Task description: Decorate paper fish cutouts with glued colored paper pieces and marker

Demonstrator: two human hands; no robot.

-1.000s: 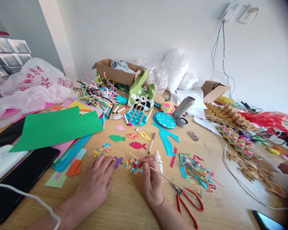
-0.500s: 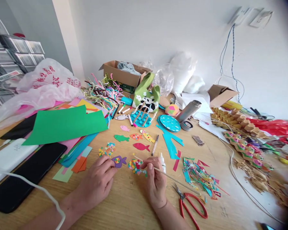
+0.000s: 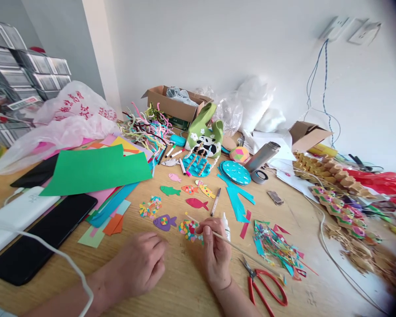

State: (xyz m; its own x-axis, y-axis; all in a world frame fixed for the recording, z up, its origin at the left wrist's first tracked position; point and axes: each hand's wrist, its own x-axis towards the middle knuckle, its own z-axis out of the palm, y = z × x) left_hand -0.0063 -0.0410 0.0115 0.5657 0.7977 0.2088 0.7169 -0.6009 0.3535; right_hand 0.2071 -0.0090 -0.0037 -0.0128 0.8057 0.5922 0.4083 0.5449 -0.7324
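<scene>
Wood-grain table (image 3: 181,290) crammed with craft bits, pale wall (image 3: 198,53) behind. Cardboard box (image 3: 172,105) at back, grayish cloudy stuff (image 3: 181,95) inside. Right hand (image 3: 214,253) pinching thin stick (image 3: 244,251). Left hand's (image 3: 141,264) fingers curled, can't tell if gripping anything; purple fish (image 3: 165,223) just beyond.

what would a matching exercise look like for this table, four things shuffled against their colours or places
Things:
1. thin stick
2. paper fish nearest the left hand; the paper fish has a round patch on its body
3. large sheet on top of the paper pile
4. handles of the cutting tool

Colours or places:
a. red
b. plain green
c. held in the right hand
d. purple

Right pairs: 1-c, 2-d, 3-b, 4-a
</scene>
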